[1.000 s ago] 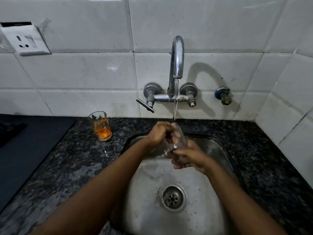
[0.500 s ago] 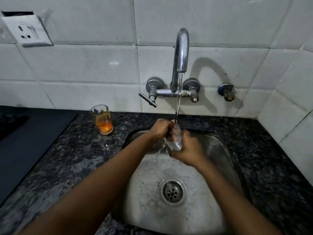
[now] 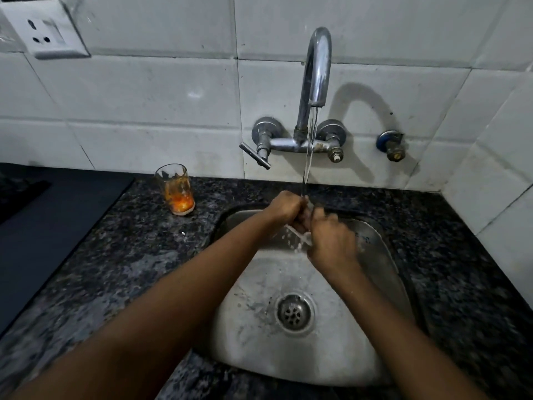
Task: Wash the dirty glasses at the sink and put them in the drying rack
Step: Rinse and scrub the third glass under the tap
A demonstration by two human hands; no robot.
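1. My two hands meet over the far end of the steel sink [image 3: 331, 362], directly under the running tap [image 3: 315, 70].
2. My left hand [image 3: 284, 207] has its grip curled tight around the upper part of a clear glass [image 3: 300, 236], where the stream of water [image 3: 308, 157] lands.
3. My right hand [image 3: 331, 243] is clamped on the lower part of the same glass, knuckles toward me; little of the glass shows between the two hands, only a pale blurred edge.
4. Drops of water spray off beneath the hands and the basin is wet around the drain [image 3: 294, 313].
5. A second glass [image 3: 175, 189], streaked with orange residue and with orange dregs at the bottom, stands upright on the dark speckled table [image 3: 129, 255] to the left of the sink, near the tiled wall [image 3: 144, 111].
6. A white socket [image 3: 46, 36] sits on the wall at upper left, well apart from the tap.
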